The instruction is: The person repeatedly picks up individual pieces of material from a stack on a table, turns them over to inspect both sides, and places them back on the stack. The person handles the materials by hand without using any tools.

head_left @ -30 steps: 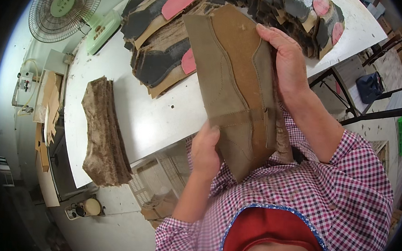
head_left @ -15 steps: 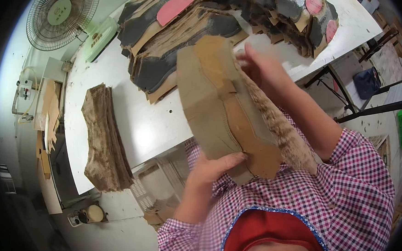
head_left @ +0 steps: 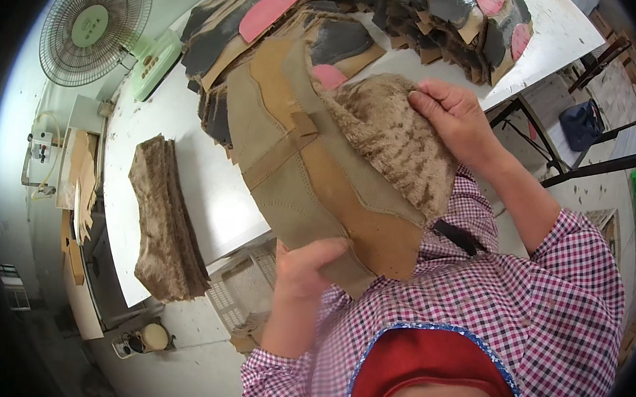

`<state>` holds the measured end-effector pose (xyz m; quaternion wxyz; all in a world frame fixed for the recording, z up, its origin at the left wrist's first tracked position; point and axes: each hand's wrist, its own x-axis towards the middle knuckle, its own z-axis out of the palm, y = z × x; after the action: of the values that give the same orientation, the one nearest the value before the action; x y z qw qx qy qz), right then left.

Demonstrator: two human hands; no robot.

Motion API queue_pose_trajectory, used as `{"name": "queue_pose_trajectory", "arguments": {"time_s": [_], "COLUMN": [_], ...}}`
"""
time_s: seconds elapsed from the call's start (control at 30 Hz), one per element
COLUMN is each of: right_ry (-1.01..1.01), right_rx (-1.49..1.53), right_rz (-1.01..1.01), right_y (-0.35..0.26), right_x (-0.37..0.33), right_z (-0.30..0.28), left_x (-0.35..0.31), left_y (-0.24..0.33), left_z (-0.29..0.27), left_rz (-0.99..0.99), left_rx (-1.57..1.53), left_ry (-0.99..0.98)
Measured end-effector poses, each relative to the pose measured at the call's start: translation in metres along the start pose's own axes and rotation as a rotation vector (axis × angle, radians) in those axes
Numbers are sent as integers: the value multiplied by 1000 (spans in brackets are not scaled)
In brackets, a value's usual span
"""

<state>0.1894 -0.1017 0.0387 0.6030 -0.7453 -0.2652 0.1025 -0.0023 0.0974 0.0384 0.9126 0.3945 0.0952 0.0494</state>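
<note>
In front of me I hold up a boot upper (head_left: 256, 140), a flat stitched piece of khaki and tan panels with a short strap across its middle. Its brown mottled fur lining (head_left: 401, 142) folds away along the right side. My left hand (head_left: 303, 267) grips the upper's lower left edge, thumb on top and fingers hidden beneath. With thumb and fingers pinched, my right hand (head_left: 457, 120) holds the outer edge of the fur lining, pulled out to the right.
On the white table (head_left: 234, 201) lie a stack of brown fur pieces (head_left: 167, 218) at left and stacked dark-coated pieces (head_left: 229, 37) with pink patches at the back. A fan (head_left: 92, 28) stands far left. Below the table's front edge is a plastic crate (head_left: 239, 292).
My right hand has drawn the fur lining out to the right, so its furry face shows broadly. The upper has shifted left and turned flatter toward me, with my left hand still on it.
</note>
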Motion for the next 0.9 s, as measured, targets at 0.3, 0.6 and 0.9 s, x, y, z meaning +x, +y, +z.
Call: {"name": "queue_pose_trajectory", "arguments": {"time_s": [0.3, 0.6, 0.9], "right_ry": [-70, 16, 172], "right_rx": [124, -96, -400], "right_rz": [-40, -84, -345], "right_y": [39, 23, -21], "right_x": [-2, 11, -50], "right_z": [57, 14, -27], "left_x": [10, 25, 30], "left_y": [-14, -7, -9], "left_z": [15, -12, -2], "left_rz": [40, 340, 214], "left_rx": [-34, 337, 159], "left_ry": [-38, -14, -35]}}
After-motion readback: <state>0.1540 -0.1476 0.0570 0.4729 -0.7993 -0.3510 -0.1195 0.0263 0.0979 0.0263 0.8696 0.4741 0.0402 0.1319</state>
